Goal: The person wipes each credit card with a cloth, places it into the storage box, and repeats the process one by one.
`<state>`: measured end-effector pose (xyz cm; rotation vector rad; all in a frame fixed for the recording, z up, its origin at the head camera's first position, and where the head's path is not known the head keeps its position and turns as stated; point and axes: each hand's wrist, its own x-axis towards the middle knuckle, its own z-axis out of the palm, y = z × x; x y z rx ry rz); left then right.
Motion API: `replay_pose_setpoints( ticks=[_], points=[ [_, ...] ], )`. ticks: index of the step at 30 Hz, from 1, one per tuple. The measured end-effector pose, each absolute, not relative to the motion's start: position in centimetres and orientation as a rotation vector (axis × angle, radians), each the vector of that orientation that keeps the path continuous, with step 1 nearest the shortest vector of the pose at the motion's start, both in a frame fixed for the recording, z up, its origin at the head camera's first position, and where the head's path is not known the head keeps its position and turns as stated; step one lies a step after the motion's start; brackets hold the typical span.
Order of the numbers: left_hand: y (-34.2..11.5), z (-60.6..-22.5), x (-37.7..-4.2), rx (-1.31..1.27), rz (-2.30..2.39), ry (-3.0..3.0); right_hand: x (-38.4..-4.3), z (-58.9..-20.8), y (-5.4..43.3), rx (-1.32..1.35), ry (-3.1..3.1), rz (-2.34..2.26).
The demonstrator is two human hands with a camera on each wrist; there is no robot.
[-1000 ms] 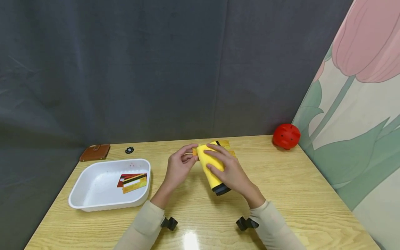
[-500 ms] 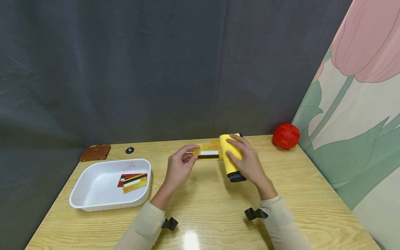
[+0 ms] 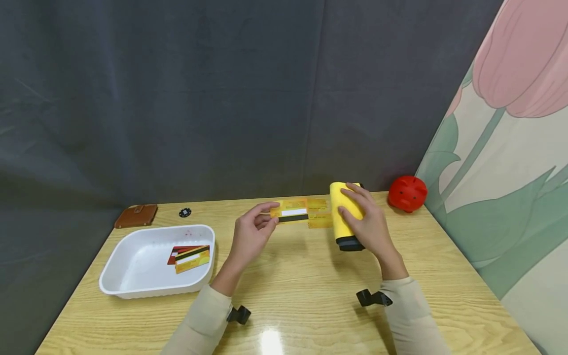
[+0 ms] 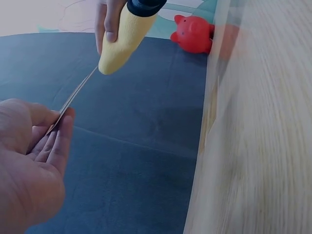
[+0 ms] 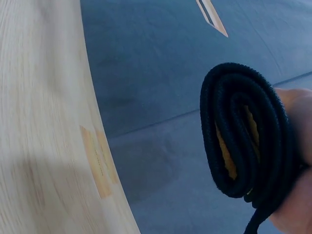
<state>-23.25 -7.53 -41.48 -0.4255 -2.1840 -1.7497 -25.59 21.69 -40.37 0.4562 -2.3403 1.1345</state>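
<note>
My left hand pinches a yellow bank card by its left end, thumb and fingers on opposite faces. The card's white strip and black stripe show, and it hangs above the table. In my right hand is a folded yellow cloth with a black border, gripped from the right side. The right wrist view shows the rolled end of the cloth. A small gap separates card and cloth in the head view. On the table behind them lie yellow cards, partly covered by both.
To the left stands a white tray holding red and yellow cards. Behind it are a brown wallet and a black poker chip. A red piggy bank sits at the back right corner, near the curtain.
My right hand has moved to the right with the cloth, away from my left hand. The card's printed face, earlier covered by the cloth, now shows. The left hand keeps its hold.
</note>
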Motion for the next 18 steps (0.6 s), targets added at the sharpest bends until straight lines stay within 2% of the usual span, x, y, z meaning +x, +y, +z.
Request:
replay_pose_setpoints(
  ticks=[11, 18],
  points=[
    [-8.6, -40.4, -23.0, -0.408, -1.782, -2.18, -25.6, -40.2, 23.0, 0.399, -2.331, 1.161],
    [-12.8, -39.7, -22.3, -0.351, -1.748, -2.16, -25.7, -40.2, 23.6, 0.365, -2.307, 1.197]
  ],
)
